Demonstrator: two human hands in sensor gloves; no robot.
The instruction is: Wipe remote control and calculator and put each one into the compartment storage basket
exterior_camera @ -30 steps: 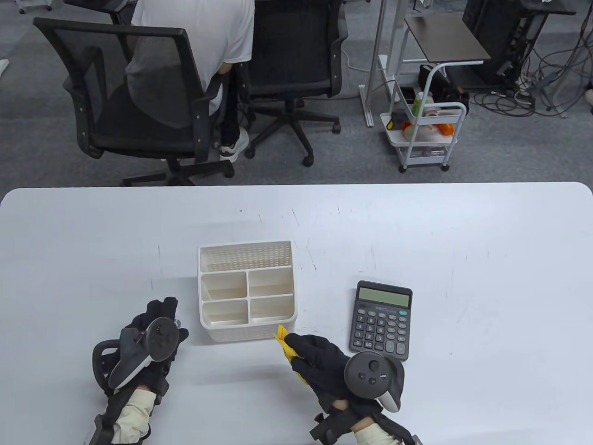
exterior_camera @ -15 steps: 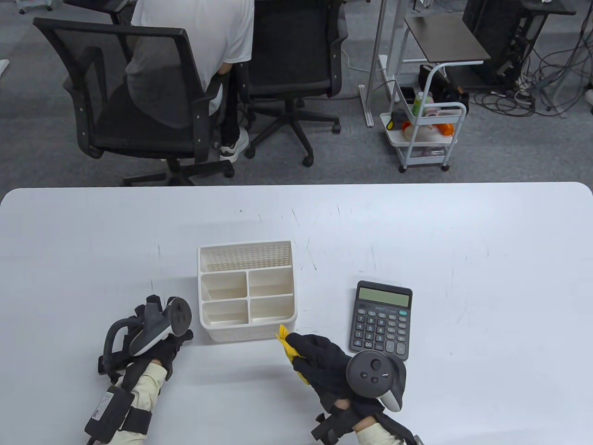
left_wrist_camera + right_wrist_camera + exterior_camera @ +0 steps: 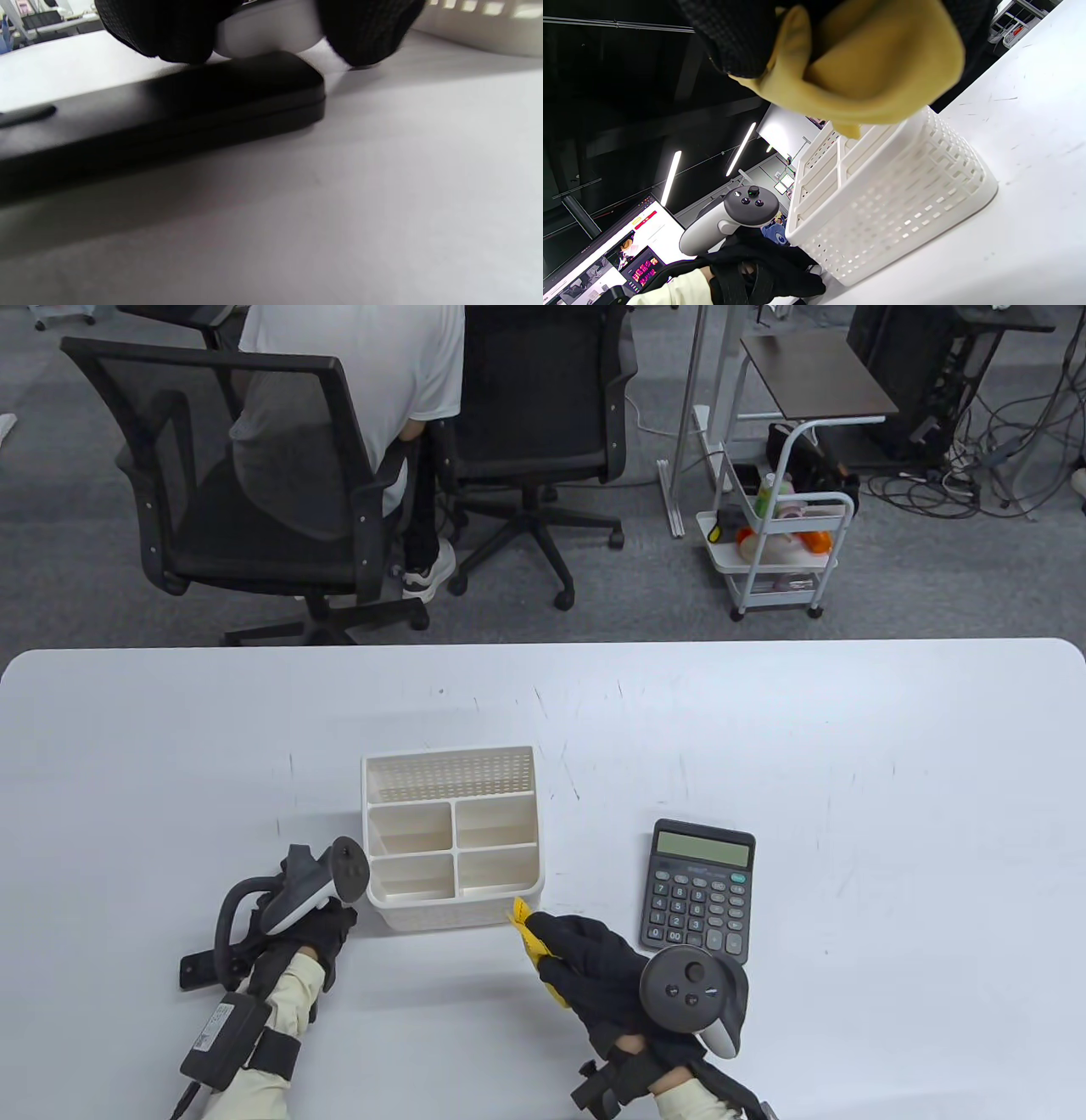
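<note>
1. the right hand (image 3: pixel 594 976), nearest the bottom edge of the table view, has its fingers curled round a bunched yellow cloth (image 3: pixel 533 948); the right wrist view shows the cloth (image 3: pixel 865 67) wadded tight inside the black glove, one corner hanging down toward the basket rim.
2. the left hand (image 3: pixel 318 937) rests on the white table (image 3: pixel 848 780) just left of the basket, palm down, tracker tilted up on its back. in the left wrist view its fingertips (image 3: pixel 169 34) come down onto the far end of the black remote control (image 3: pixel 161 114), with another finger on the table just past that end. the remote lies flat on the table under the hand. whether the fingers are gripping it or only touching it cannot be told from these views.
3. in the table view the remote itself is hidden beneath the hand and forearm.
4. the calculator (image 3: pixel 700 891) lies flat, keys up, on the table to the right of the right hand, well apart from the basket, with nothing touching it.
5. the white compartment storage basket (image 3: pixel 452 836) stands upright between the two hands and slightly beyond them; its four small compartments and the long rear one show nothing inside.
6. past the table's far edge, a person sits in an office chair (image 3: pixel 254 492) facing away, and a small white cart (image 3: pixel 785 551) stands on the grey floor.
</note>
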